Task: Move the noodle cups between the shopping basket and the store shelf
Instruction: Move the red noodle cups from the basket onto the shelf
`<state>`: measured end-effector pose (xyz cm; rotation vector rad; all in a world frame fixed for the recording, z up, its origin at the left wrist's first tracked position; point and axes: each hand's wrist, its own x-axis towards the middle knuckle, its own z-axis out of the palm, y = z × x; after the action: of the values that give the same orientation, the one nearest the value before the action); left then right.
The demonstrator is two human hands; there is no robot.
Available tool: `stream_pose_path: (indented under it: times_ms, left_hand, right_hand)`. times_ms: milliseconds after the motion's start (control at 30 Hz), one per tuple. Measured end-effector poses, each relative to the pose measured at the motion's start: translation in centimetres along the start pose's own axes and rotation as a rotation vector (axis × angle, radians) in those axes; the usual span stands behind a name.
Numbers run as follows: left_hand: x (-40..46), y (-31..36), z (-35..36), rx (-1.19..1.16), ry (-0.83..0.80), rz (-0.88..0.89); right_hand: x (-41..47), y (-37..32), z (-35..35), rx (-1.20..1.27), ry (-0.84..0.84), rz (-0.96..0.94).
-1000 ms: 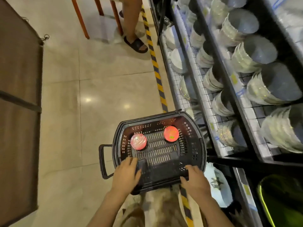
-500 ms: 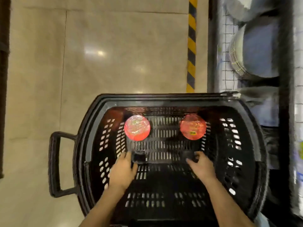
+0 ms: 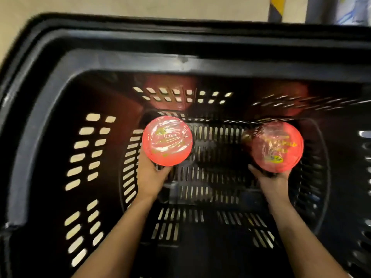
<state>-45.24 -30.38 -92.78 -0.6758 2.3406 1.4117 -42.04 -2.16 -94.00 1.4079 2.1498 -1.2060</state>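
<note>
Both hands have dropped from the basket floor onto the cups: the left hand grips the left noodle cup from below, and the right hand cradles the right noodle cup. Both cups are deep inside the shopping basket. Their slick film wrap could slip in these low grips, or a cup could clip the rim as it rises.

The frame is dim overall, its dark interior swallowing most detail, while a narrow pale strip of floor along the top edge is brightly lit. The two red lids, the left noodle cup and the right noodle cup, are overexposed and glow, their plastic wrap throwing white streaks of glare; a reddish reflection tints the far inner wall of the basket above them. Light shows through the slots at the left as bright patches. Motion blur smears the slots at upper right and the right edge. Wide-angle distortion bows the rim at the upper left corner.
</note>
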Motion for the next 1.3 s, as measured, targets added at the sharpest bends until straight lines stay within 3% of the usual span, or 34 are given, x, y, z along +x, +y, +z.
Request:
stream_pose_path:
  times_ms: [67,200,467,667,800,967,1200,1300]
  left_hand:
    - [0.0,-0.2,0.0,-0.028,0.006,0.043]
    - [-1.7,0.6,0.2,0.217,0.019,0.167]
    - [-2.1,1.8,1.1,0.668,-0.186,0.434]
    - [0.9,3.3,3.2,0.941,-0.292,0.493]
    - [2.3,4.6,5.1,1.152,-0.289,0.628]
    - [3.3,4.4,6.0,1.096,-0.201,0.687]
    - [3.8,4.8,5.3,1.036,-0.136,0.709]
    - [3.5,5.2,4.5,1.019,-0.093,0.644]
  right_hand:
    - [-0.5,0.3,0.0,-0.002,0.018,-0.049]
    - [-3.1,0.8,-0.2,-0.049,-0.005,-0.228]
    - [-5.8,-0.6,-0.8,-0.438,0.037,-0.568]
    - [-2.0,-2.0,-0.5,-0.397,0.026,-0.575]
    - [1.1,-2.1,-0.2,-0.301,-0.148,-0.558]
    - [3.3,-3.0,0.0,-0.664,-0.115,-0.769]
    - [2.2,-4.7,0.3,-0.438,-0.141,-0.729]
    - [1.3,-4.6,0.2,-0.476,-0.170,-0.627]
